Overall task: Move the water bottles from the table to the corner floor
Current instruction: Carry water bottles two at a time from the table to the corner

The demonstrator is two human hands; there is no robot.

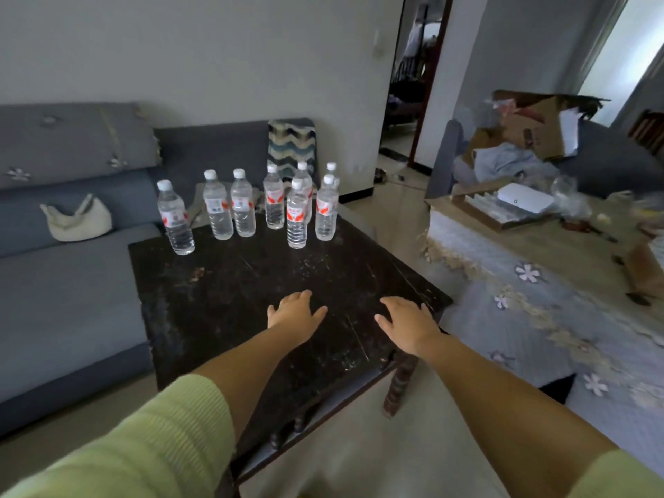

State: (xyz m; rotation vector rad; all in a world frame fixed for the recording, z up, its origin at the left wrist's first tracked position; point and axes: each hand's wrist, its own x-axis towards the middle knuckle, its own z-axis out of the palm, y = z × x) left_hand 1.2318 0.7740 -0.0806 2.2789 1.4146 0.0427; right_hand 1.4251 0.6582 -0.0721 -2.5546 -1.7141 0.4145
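Several clear water bottles with white caps and red-and-white labels stand upright along the far edge of a dark, scratched wooden table (251,292). One bottle (175,218) stands apart at the far left, two (230,208) stand together in the middle, and a tight cluster (297,213) stands at the far right. My left hand (294,310) and my right hand (406,321) hover over the near half of the table, palms down, fingers spread and relaxed, holding nothing. Both hands are well short of the bottles.
A blue-grey sofa (72,282) runs along the left and behind the table, with a cream handbag (77,219) on it. A cluttered surface with a floral cloth (539,282) and cardboard boxes (531,127) lies to the right. Pale floor leads to a doorway (406,102).
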